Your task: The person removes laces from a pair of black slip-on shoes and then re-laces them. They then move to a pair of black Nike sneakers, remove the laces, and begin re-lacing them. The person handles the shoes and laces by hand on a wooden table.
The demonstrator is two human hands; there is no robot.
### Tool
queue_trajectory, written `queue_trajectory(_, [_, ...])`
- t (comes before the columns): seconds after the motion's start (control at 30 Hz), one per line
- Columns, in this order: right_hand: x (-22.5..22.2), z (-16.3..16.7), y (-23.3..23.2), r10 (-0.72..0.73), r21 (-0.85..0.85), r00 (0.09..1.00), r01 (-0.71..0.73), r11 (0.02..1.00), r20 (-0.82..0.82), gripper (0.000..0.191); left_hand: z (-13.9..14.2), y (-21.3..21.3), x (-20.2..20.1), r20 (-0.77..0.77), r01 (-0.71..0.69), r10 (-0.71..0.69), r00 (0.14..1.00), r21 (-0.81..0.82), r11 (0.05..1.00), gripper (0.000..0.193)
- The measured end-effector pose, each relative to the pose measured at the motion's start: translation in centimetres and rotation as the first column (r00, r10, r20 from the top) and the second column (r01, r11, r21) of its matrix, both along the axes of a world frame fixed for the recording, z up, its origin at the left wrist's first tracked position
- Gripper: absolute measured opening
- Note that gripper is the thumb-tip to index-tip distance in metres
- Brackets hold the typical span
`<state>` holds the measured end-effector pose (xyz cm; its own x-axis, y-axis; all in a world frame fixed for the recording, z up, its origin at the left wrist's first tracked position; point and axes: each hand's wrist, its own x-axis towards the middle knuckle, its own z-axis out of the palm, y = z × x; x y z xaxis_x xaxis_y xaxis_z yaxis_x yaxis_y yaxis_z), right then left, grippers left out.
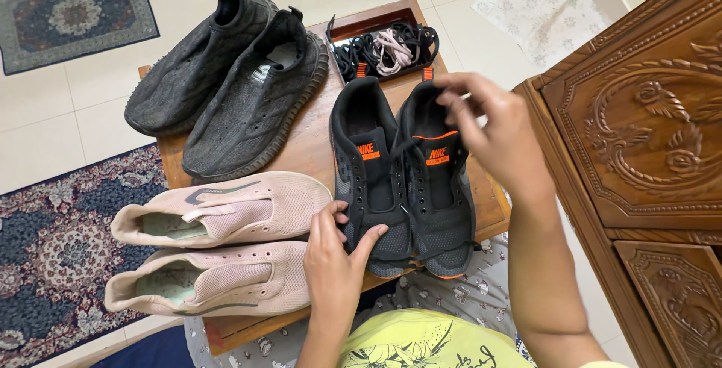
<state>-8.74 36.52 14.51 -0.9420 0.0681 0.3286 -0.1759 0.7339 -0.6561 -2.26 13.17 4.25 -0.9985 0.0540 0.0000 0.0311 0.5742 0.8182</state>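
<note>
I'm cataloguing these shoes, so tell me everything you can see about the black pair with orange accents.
The black pair with orange accents looks like knit-mesh trainers with orange tongue patches, heel tabs and sole edging. They stand side by side, upright, toes toward the person, on the small wooden table. The left hand rests on the nearer shoe's toe; the right hand pinches a black lace above the other. Lacing looks partial.

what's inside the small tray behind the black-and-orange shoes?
The tray holds a tangle of loose laces: mostly black, some pale pink, with orange tips at the near edge. The tray floor under the pile is covered, so a count isn't possible.
</note>
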Motion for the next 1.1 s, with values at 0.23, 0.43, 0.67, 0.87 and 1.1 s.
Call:
queue_trajectory(0.23, [6.1,-1.6,-2.1,0.132,0.264,0.989,-0.146,0.953,0.069,0.011,0.7,-0.2,0.1,-0.049,0.015,-0.013,0.999,0.056,0.998,0.057])
queue_trajectory(0.43, [8.2,-4.2,-3.5,0.068,0.212,0.986,-0.099,0.972,0.153,0.018,1.5,0.3,0.0,-0.325,0.167,-0.172,0.93,-0.045,0.985,0.022])
queue_trajectory(0.67, [8.9,-5.8,-3.7,0.059,0.21,0.993,-0.079,0.974,0.099,0.021,1.3,1.1,-1.2,-0.372,0.296,-0.308,0.876,-0.091,0.951,0.021])
queue_trajectory(0.87, [9.1,-6.6,-3.7,0.046,0.185,0.997,-0.058,0.981,0.064,0.021,1.9,0.5,-2.6,-0.334,0.414,-0.399,0.854,-0.027,0.91,0.021])
queue_trajectory(1.1, [9.2,-7.4,-3.7,0.007,0.14,1.0,-0.01,0.99,0.026,0.022,2.7,-0.4,-5.7,-0.147,0.583,-0.574,0.806,0.022,0.812,0.012])
